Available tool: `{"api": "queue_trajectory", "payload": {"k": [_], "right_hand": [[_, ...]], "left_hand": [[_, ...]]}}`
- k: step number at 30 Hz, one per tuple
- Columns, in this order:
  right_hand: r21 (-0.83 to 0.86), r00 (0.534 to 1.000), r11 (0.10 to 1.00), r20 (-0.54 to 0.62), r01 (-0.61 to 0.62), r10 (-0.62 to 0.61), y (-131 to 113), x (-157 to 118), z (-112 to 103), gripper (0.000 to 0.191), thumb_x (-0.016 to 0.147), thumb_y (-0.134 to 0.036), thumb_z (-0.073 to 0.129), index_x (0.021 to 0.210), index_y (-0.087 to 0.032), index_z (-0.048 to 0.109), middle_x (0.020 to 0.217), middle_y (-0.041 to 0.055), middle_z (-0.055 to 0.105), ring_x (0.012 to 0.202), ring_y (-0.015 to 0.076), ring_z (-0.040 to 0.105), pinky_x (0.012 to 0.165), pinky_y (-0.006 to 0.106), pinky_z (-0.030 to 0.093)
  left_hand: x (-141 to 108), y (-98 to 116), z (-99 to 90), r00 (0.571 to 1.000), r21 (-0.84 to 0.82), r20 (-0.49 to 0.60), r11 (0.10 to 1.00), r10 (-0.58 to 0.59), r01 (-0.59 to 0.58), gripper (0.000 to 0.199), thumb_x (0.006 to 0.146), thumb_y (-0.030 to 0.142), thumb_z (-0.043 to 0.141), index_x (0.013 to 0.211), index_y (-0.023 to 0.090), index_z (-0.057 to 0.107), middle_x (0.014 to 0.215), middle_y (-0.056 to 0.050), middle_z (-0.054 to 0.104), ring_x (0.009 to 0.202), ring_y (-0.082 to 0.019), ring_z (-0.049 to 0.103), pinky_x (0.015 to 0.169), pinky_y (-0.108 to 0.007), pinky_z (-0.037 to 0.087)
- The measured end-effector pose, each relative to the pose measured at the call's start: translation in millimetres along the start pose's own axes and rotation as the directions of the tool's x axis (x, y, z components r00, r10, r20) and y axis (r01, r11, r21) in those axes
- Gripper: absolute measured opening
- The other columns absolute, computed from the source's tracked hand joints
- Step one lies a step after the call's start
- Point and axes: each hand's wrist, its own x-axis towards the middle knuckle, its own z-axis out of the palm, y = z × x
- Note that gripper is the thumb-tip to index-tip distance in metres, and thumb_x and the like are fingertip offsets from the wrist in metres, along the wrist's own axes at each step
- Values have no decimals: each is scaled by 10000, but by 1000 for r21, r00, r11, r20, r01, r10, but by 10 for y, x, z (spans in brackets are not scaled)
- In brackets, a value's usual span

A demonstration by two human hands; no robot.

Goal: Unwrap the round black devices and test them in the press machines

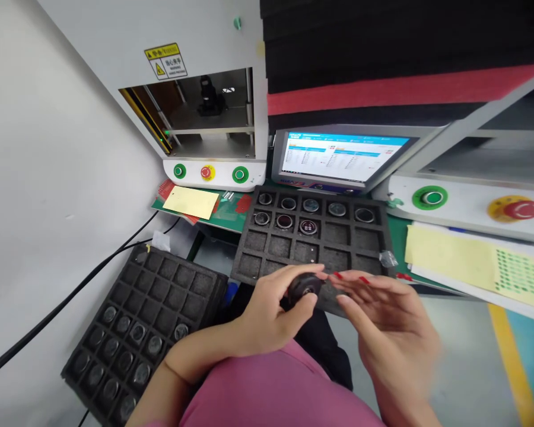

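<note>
My left hand [273,308] is closed round a small round black device [303,287], held between thumb and fingers above the front edge of a dark foam tray [249,263]. Just right of it, my right hand [385,323] has its fingers apart, palm turned inward. Small red pieces [364,280] show at its fingertips; whether they are stuck to the skin is unclear. The foam tray carries several round watch-like parts in its two back rows, one with a lit dial [308,226].
A second foam tray [164,290] with several round parts lies lower left. Behind stand a monitor [342,157] and a press machine [213,172] with green and red buttons. Yellow sheets [191,202] lie on the green bench. Black cables [93,274] run along the left.
</note>
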Motion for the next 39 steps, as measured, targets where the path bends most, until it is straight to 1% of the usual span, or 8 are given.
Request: {"api": "queue_trajectory", "payload": {"k": [5,9,14,20,26,29,34,39], "right_hand": [[48,999,998,16,-35,34,-37,-21,8,296,754,-89,757,975,-231,620,980,19,722,843,147,743,793,243,603],[101,997,994,75,-37,29,-85,-18,75,374,740,-58,745,1022,-246,587,1007,14,699,842,145,740,810,262,597],[92,991,987,25,131,-134,-73,-46,167,526,724,-3,727,1111,-299,528,1117,-4,631,849,138,735,845,299,585],[91,971,974,102,209,-218,-158,-77,74,547,732,21,702,1147,-305,557,1094,10,632,801,156,731,751,318,616],[131,914,991,398,34,-84,-363,65,-94,620,749,24,690,1228,-344,550,1094,30,652,717,158,726,687,347,645],[154,909,988,412,4,-67,-383,138,-119,604,756,-7,708,1227,-353,553,1082,30,658,722,162,723,688,354,649],[141,931,990,361,11,-62,-345,163,-80,561,720,-30,746,1167,-326,584,1078,28,677,733,171,725,647,330,645],[68,996,994,4,84,-84,-329,75,-59,263,723,-90,772,851,-233,591,818,-5,674,754,146,673,703,272,567]], "left_hand": [[31,-70,52,998,-251,-55,968,-5,-9,219,872,295,644,1042,167,692,1081,-112,686,947,-219,691,840,-334,560],[66,-85,68,985,-349,-172,934,21,-81,138,777,259,768,854,183,683,922,-72,743,1091,-244,670,1007,-392,492],[94,-116,93,987,-399,-161,913,19,-83,194,673,243,852,724,178,676,1124,-88,687,1172,-248,618,1047,-413,468],[60,-84,-29,990,-489,127,865,-52,109,259,711,307,830,795,165,630,1011,-70,648,972,-184,647,875,-327,511],[12,-36,-185,850,-504,519,772,-87,387,471,757,455,779,1093,196,574,1053,-100,647,909,-194,675,790,-310,512],[17,-84,-166,812,-523,583,746,-39,411,541,768,409,779,1234,247,559,1102,-105,651,868,-210,706,762,-334,547],[56,-121,-128,888,-511,455,800,-59,315,574,674,349,861,1198,229,658,1058,-104,699,970,-238,699,836,-347,565],[73,-89,-136,959,-505,253,863,124,22,632,659,189,865,1243,326,665,1121,-65,642,1064,-234,680,898,-324,574]]}}
